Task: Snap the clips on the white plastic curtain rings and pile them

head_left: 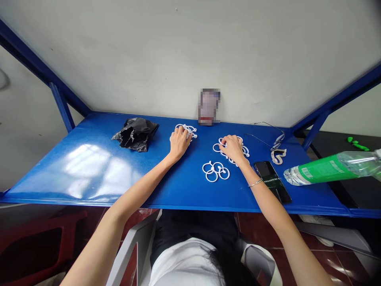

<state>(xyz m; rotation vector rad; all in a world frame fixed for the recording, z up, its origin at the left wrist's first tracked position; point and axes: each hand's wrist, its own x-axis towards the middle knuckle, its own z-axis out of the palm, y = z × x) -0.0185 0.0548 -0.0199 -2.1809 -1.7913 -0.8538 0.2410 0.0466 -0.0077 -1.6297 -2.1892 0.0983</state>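
At the back middle of the blue table (98,190), a bunch of white plastic rings (193,129) lies under my left hand (179,143), whose fingers are bent down around some of them. The right hand (233,147) rests on a second pile of white rings (245,151), thumb and fingers curled onto a ring; the fingertips are partly hidden. Each ring carries a small round knob. Nearer to me, between the two hands, several loose rings (212,177) lie overlapping in a small group.
A crumpled black plastic bag (137,133) sits at left. Against the wall leans a blurred-out upright object (209,106). To the right are glasses (278,141), a white curved item (279,156), a black phone (272,180) beside my right forearm, and a green-labelled bottle (330,169).
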